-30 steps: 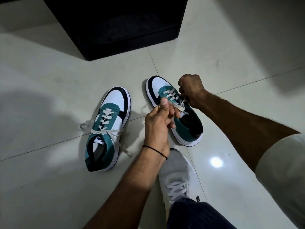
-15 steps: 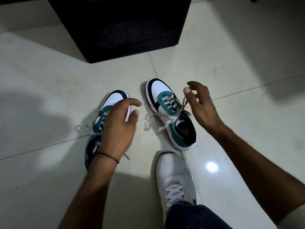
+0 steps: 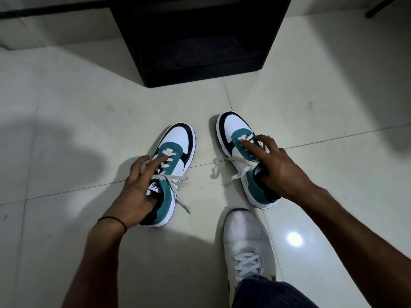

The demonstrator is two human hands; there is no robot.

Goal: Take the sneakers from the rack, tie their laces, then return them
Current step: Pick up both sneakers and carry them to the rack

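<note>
Change: both our hands have dropped onto the sneakers since half a second ago; the right one has let go of the lace it was lifting.
Left hand [image 3: 133, 192]: thumb tucked into the collar of the left sneaker [image 3: 170, 172], fingers spread over the tongue and laces, closing on the shoe but not yet clamped.
Left sneaker: flat on the floor tiles [image 3: 66, 152], toe toward the rack, bow tied, loose ends trailing to its right.
Right sneaker [image 3: 242, 156]: also on the floor, just beside its mate, bow tied, one loop lying off its left side.
Right hand [image 3: 278, 170]: same hold, thumb inside the collar, fingers over the laces, loosely wrapped.
Rack [image 3: 195, 38]: black, open-fronted, well beyond the toes.
Step, as we judge it: pick up both and return them.
Do it well: we pinch collar and tongue firmly, keep fingers off the loops so the bows don't pull out, lift level, slide in toe first.
</note>
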